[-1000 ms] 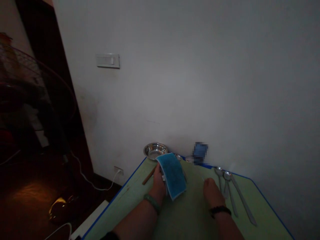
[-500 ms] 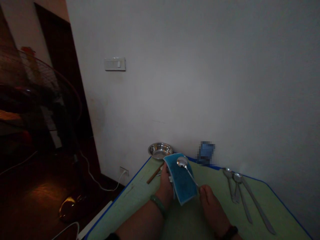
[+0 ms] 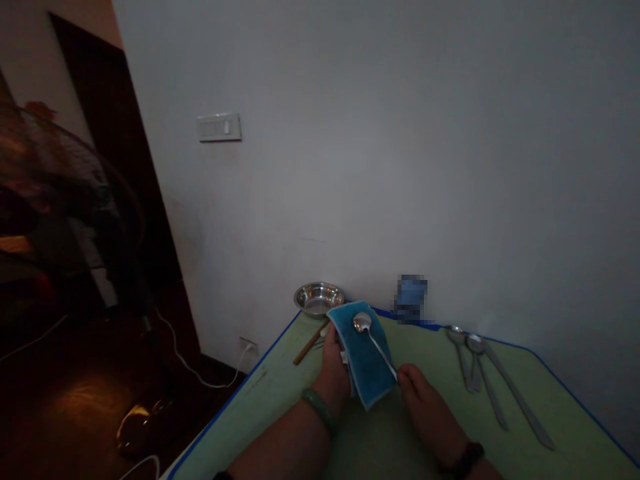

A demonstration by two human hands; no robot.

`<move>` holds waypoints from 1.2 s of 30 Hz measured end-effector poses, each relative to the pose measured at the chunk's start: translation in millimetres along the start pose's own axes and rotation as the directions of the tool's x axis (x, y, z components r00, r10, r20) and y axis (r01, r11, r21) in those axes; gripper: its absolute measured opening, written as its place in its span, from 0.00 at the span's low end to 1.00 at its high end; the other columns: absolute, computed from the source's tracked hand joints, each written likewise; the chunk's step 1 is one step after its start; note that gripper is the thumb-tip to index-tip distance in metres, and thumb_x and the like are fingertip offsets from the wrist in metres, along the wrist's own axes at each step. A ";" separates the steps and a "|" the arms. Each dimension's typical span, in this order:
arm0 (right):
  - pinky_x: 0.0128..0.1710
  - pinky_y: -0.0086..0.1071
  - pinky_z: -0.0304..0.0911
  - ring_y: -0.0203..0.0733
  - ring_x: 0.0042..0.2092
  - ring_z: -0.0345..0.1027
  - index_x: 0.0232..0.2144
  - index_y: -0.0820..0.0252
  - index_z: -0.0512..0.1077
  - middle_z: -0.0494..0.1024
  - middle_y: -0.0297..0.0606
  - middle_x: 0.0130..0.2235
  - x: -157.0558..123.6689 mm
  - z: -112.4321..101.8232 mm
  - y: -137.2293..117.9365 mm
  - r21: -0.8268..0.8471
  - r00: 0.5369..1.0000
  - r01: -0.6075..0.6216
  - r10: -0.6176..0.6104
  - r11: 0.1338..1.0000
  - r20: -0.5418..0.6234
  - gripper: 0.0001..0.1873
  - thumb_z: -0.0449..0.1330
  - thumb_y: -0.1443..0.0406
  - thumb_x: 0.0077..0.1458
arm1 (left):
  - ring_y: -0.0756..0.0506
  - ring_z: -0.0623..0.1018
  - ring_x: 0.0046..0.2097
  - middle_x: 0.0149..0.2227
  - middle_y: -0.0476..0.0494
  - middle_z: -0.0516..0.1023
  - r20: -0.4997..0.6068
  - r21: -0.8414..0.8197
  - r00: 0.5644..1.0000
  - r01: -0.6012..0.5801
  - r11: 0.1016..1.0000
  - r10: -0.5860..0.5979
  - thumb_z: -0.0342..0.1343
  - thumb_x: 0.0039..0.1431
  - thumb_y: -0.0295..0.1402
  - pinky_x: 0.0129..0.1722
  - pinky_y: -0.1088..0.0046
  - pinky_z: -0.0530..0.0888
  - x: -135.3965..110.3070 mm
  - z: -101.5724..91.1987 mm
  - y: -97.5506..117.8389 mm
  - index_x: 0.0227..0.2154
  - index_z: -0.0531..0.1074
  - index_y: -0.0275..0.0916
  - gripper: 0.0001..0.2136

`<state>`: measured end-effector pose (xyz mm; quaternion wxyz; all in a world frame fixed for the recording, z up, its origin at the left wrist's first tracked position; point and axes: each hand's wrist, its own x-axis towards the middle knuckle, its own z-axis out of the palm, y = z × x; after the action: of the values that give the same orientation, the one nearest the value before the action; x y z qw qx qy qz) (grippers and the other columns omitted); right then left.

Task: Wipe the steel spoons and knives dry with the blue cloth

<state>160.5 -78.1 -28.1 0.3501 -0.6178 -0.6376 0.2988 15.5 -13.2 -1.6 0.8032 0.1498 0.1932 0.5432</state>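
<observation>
A blue cloth (image 3: pixel 370 373) lies over my left hand (image 3: pixel 334 363), which holds it up from beneath; most of those fingers are hidden behind it. My right hand (image 3: pixel 425 403) is closed on the handle end of a metal spoon (image 3: pixel 363 323). The spoon's bowl rests over the upper part of the cloth, its handle slanting down to the right. Just left of the cloth, a brown stick (image 3: pixel 309 345) and some thin metal pieces lie on the table, partly covered by my left hand.
A shiny steel bowl (image 3: pixel 319 299) stands at the table's far left corner. Several spoons (image 3: pixel 475 343) and a knife (image 3: pixel 520 398) lie on the right of the green table (image 3: pixel 240 413). A blurred blue object (image 3: pixel 411 297) stands by the wall. A fan (image 3: pixel 100 200) is on the left.
The view has shifted slightly. The spoon stays over the cloth in nearly the same place, and both hands keep their hold.
</observation>
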 end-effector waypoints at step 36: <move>0.47 0.37 0.58 0.43 0.47 0.65 0.46 0.56 0.65 0.72 0.38 0.46 3.4 0.1 3.6 0.139 1.000 -0.003 0.005 0.990 -0.013 0.22 0.48 0.57 0.50 | 0.45 0.74 0.25 0.21 0.44 0.74 0.005 0.014 1.000 0.018 1.000 -0.018 0.50 0.48 0.41 0.35 0.63 0.71 2.0 4.2 3.2 0.23 0.71 0.35 0.13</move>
<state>162.5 -74.5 -30.8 0.3959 -0.5951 -0.6115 0.3394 15.5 -10.3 3.2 0.8076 0.1550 0.1962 0.5342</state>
